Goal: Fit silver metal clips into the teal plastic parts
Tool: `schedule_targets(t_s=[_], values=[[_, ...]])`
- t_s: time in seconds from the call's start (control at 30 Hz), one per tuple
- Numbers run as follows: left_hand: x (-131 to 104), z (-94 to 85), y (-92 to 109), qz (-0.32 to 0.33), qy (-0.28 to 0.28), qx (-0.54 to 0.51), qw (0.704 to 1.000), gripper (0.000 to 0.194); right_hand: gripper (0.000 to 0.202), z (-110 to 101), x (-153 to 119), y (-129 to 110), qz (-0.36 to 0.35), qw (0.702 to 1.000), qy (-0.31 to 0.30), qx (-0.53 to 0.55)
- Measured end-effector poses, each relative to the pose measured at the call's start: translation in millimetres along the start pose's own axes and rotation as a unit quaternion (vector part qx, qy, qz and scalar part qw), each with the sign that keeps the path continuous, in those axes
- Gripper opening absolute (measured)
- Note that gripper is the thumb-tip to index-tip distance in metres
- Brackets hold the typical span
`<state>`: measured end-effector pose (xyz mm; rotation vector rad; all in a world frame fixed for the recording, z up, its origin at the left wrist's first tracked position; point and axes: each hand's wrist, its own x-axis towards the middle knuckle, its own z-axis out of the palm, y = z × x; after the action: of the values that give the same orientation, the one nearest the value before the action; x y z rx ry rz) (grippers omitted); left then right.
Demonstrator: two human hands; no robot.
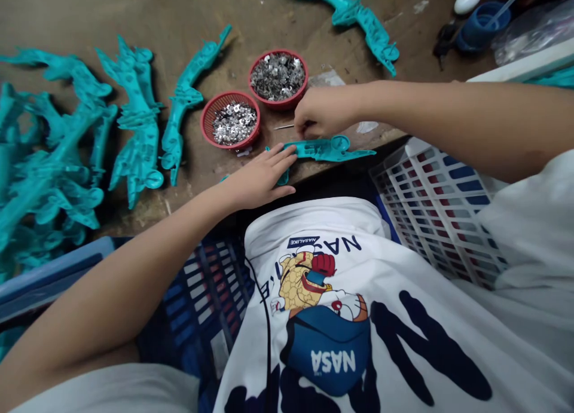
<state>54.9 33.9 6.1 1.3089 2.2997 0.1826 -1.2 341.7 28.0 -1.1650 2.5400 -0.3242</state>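
My left hand (262, 177) lies with its fingers stretched out on a long teal plastic part (320, 150) at the table's front edge. The thumb stands apart from the fingers, and the hand covers the part's left portion. Just above that part, my right hand (325, 111) is closed with its fingers curled down; whatever they hold is hidden. A thin metal rod (283, 127) shows left of the right fingers, and I cannot tell whether it is held. Beyond the hands stand two red baskets, one (231, 121) with shiny small metal pieces, the other (278, 78) with darker ones.
Teal parts lie heaped (54, 174) on the left, and another part (359, 18) lies at the back. A blue cup (482, 27) stands at the upper right. Below the table edge are a white crate (439, 204) and a blue crate (192, 311).
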Motion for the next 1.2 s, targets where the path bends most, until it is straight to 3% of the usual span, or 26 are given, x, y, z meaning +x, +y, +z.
schedule_targets(t_s=[0.2, 0.33, 0.47, 0.63, 0.87, 1.0, 1.1, 1.2], values=[[0, -1.6, 1, 0.022, -0.004, -0.017, 1.000, 0.098, 0.030, 16, 6, -2, -0.025, 0.999, -0.041, 0.007], [1, -2.0, -1, 0.023, -0.002, -0.024, 0.999, 0.098, 0.024, 14, 5, -6, -0.020, 0.999, -0.031, 0.018], [0, -1.4, -1, 0.021, 0.001, -0.023, 1.000, 0.098, 0.032, 9, 3, -7, -0.048, 0.998, -0.038, -0.005], [0, -0.3, -2, 0.020, -0.003, -0.017, 1.000, 0.101, 0.024, 17, 7, -3, -0.003, 0.999, -0.016, 0.035], [0, 0.0, -4, 0.027, 0.002, -0.015, 1.000, 0.098, 0.028, 24, 9, 1, 0.008, 0.998, 0.004, 0.063], [1, 0.6, -5, 0.024, 0.000, -0.015, 1.000, 0.099, 0.026, 22, 6, 0, 0.007, 0.997, -0.018, 0.075], [1, -0.1, -4, 0.023, -0.004, -0.006, 1.000, 0.098, 0.037, 17, 5, -1, -0.011, 0.997, -0.027, 0.066], [0, -2.1, 1, 0.021, 0.006, 0.013, 1.000, 0.092, 0.052, 6, 1, 1, 0.009, 0.999, 0.002, 0.036]])
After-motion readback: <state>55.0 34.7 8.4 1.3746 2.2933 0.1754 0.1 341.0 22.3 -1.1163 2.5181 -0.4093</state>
